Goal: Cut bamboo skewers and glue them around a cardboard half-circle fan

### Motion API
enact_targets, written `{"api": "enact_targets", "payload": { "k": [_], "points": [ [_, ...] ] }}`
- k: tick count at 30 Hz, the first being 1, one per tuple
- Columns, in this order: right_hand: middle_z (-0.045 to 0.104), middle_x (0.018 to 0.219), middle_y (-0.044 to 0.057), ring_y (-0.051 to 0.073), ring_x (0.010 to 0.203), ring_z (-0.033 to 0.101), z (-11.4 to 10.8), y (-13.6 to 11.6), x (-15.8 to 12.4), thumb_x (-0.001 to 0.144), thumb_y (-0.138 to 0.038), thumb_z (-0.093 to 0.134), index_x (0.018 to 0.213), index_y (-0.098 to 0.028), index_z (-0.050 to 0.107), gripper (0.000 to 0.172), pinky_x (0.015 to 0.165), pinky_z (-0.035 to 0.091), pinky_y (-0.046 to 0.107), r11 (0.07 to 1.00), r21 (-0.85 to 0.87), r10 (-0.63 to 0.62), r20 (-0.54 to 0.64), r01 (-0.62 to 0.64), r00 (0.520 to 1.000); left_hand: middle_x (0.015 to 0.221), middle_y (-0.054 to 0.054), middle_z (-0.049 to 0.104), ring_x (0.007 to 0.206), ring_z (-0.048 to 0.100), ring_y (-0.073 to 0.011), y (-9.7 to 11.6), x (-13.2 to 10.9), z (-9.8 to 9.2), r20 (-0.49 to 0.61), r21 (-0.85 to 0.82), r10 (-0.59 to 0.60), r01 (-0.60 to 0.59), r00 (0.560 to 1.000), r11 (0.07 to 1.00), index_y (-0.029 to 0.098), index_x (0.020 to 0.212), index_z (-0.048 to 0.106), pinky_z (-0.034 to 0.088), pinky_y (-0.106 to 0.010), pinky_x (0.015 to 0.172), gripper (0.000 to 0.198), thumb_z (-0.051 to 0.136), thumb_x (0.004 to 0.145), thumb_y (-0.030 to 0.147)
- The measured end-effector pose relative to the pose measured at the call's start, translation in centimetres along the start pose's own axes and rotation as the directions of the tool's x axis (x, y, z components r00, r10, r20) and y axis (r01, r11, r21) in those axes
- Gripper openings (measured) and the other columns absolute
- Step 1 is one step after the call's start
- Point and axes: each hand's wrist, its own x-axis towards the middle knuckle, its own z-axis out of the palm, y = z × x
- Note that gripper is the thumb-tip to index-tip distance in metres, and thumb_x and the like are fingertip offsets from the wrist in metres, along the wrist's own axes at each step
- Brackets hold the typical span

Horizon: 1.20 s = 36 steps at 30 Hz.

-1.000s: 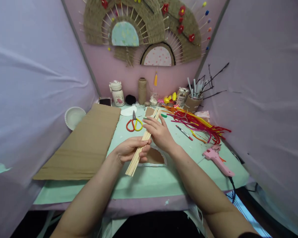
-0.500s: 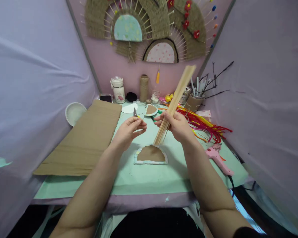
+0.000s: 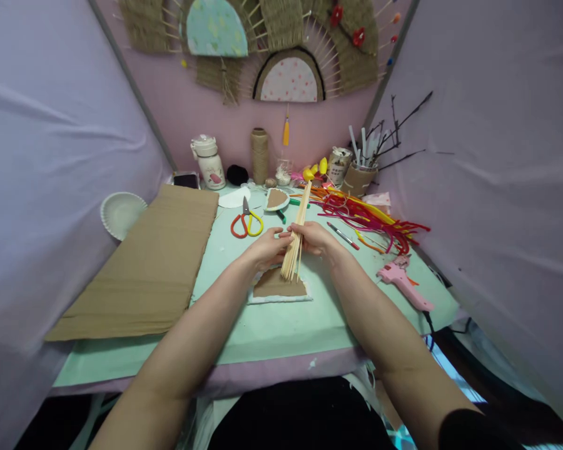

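Observation:
A bundle of thin wooden sticks (image 3: 298,230) stands tilted over the middle of the table, its lower end just above a brown half-round cardboard piece (image 3: 276,286). My right hand (image 3: 315,238) is closed round the bundle at mid-height. My left hand (image 3: 265,248) meets it from the left, fingers curled against the same sticks. Both forearms reach in from the bottom of the view.
A large cardboard sheet (image 3: 145,265) covers the left of the table, a white paper bowl (image 3: 121,214) beyond it. Red and yellow scissors (image 3: 244,223), a pink glue gun (image 3: 402,284), a heap of coloured pipe cleaners (image 3: 370,222), a twine spool (image 3: 259,154) and jars stand further back.
The stick bundle went from lying across both hands, to raised upright in the right hand alone, to lowered over the cardboard half-round with the left hand back on it. The camera tilted down.

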Motion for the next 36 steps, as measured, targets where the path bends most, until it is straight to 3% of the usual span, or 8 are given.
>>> {"api": "enact_targets", "payload": {
  "k": [5, 13, 18, 24, 28, 30, 33, 36],
  "points": [
    [0.071, 0.067, 0.008, 0.016, 0.061, 0.068, 0.6, 0.1, 0.0, 0.097, -0.015, 0.045, 0.081, -0.014, 0.055, 0.018, 0.063, 0.058, 0.029, 0.999, 0.016, -0.039, 0.010, 0.039, 0.999, 0.076, -0.006, 0.068, 0.062, 0.069, -0.0170, -0.4, 0.4, -0.3, 0.225, -0.094, -0.063, 0.086, 0.972, 0.992, 0.011, 0.106, 0.055, 0.059, -0.032, 0.063, 0.018, 0.057, 0.088, 0.010],
    [0.073, 0.077, 0.007, 0.013, 0.064, 0.066, 0.7, 0.4, -0.6, 0.092, -0.016, 0.053, 0.076, -0.015, 0.059, 0.018, 0.062, 0.055, 0.025, 0.991, -0.061, -0.114, 0.102, 0.120, 0.988, 0.083, -0.016, 0.073, 0.073, 0.072, -0.0225, -1.1, 0.4, -1.1, 0.312, -0.131, -0.227, 0.278, 0.923, 0.952, 0.008, 0.104, 0.058, 0.060, -0.039, 0.071, 0.017, 0.050, 0.095, 0.020],
    [0.074, 0.079, 0.005, 0.012, 0.060, 0.064, 0.6, 0.4, -0.7, 0.090, -0.021, 0.056, 0.074, -0.016, 0.059, 0.017, 0.057, 0.052, 0.022, 0.979, -0.121, -0.148, 0.132, 0.164, 0.980, 0.085, -0.014, 0.072, 0.077, 0.072, -0.0216, -1.2, 0.3, -1.3, 0.406, -0.147, -0.183, 0.262, 0.895, 0.954, 0.008, 0.100, 0.061, 0.058, -0.042, 0.080, 0.014, 0.053, 0.093, 0.017],
    [0.073, 0.078, 0.005, 0.008, 0.049, 0.057, 0.8, 0.4, -0.6, 0.089, -0.023, 0.057, 0.078, -0.016, 0.057, 0.013, 0.042, 0.041, 0.017, 0.979, -0.111, -0.158, 0.115, 0.171, 0.981, 0.073, -0.004, 0.066, 0.063, 0.065, -0.0132, -1.5, 0.2, -1.4, 0.450, -0.213, -0.103, 0.219, 0.887, 0.952, 0.010, 0.089, 0.060, 0.058, -0.040, 0.079, 0.006, 0.063, 0.085, 0.012],
    [0.072, 0.077, 0.005, 0.010, 0.056, 0.060, 1.0, 0.6, -0.6, 0.088, -0.027, 0.058, 0.077, -0.017, 0.056, 0.015, 0.051, 0.048, 0.019, 0.981, -0.058, -0.174, 0.142, 0.184, 0.974, 0.069, 0.001, 0.060, 0.060, 0.060, -0.0100, -1.9, 0.0, -1.2, 0.491, -0.215, -0.067, 0.195, 0.868, 0.957, 0.013, 0.084, 0.056, 0.056, -0.040, 0.082, 0.018, 0.073, 0.079, 0.018],
    [0.072, 0.081, 0.005, 0.012, 0.067, 0.063, 1.2, 0.4, -0.7, 0.087, -0.032, 0.059, 0.079, -0.018, 0.057, 0.017, 0.061, 0.052, 0.021, 0.968, -0.012, -0.246, 0.157, 0.251, 0.956, 0.068, 0.001, 0.061, 0.060, 0.061, -0.0112, -2.0, 0.0, -0.8, 0.442, -0.197, -0.017, 0.115, 0.897, 0.974, 0.014, 0.082, 0.054, 0.057, -0.037, 0.077, 0.022, 0.074, 0.079, 0.023],
    [0.071, 0.092, 0.004, 0.013, 0.079, 0.065, 1.2, -0.1, -0.9, 0.087, -0.045, 0.057, 0.087, -0.020, 0.059, 0.025, 0.068, 0.052, 0.022, 0.915, 0.011, -0.400, 0.152, 0.403, 0.904, 0.068, 0.001, 0.062, 0.062, 0.063, -0.0122, -1.7, 0.1, -0.3, 0.221, -0.157, 0.198, -0.166, 0.955, 0.974, 0.016, 0.086, 0.053, 0.053, -0.028, 0.067, 0.022, 0.070, 0.082, 0.029],
    [0.068, 0.101, 0.004, 0.015, 0.089, 0.065, 0.5, -0.4, -1.4, 0.087, -0.050, 0.054, 0.094, -0.021, 0.058, 0.030, 0.074, 0.051, 0.027, 0.853, -0.192, -0.475, 0.097, 0.485, 0.874, 0.069, 0.003, 0.063, 0.066, 0.064, -0.0112, -0.8, 0.5, -0.8, -0.042, -0.107, 0.408, -0.410, 0.912, 0.906, 0.018, 0.088, 0.052, 0.050, -0.023, 0.066, 0.022, 0.067, 0.083, 0.032]
  ]
}}
